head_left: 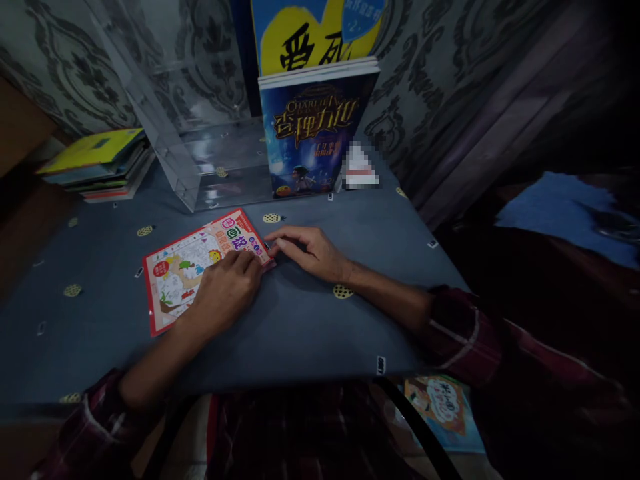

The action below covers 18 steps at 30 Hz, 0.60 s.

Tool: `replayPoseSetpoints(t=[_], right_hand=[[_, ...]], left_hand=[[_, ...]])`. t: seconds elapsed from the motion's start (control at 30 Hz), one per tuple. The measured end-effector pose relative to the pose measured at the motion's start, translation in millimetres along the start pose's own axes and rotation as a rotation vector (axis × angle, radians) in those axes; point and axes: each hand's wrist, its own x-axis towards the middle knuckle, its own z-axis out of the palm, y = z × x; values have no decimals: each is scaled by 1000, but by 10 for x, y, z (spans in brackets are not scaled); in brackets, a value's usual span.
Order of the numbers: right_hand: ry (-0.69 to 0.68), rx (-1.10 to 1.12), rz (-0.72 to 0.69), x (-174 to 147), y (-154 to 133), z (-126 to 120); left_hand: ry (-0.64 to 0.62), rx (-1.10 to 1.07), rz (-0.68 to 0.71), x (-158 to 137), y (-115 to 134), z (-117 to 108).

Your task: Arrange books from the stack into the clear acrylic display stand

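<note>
One red-bordered booklet (195,260) | beneath left hand (227,285); right hand (316,255) at its right edge | hands half-curled, hold unclear

Yellow book (320,50), back edge of bench (310,333): top cut off. White object (360,172), back right corner: pixelated, unidentifiable. Booklet (197,257): cover partly hidden by left hand (227,287).

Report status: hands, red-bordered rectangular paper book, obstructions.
Left hand on book. Right hand at its right edge, contact unclear. Transparent plastic rack stands beyond, apart.

A table (310,333) carries a booklet (183,270), stacked books (100,163), a clear rack (173,140)
</note>
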Motion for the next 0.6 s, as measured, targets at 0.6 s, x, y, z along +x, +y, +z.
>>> replayPoseSetpoints(t=[0.6], right_hand=[[-195,-343,-381,-26,138,38]], left_hand=[[213,8,74,-30,-34,200]])
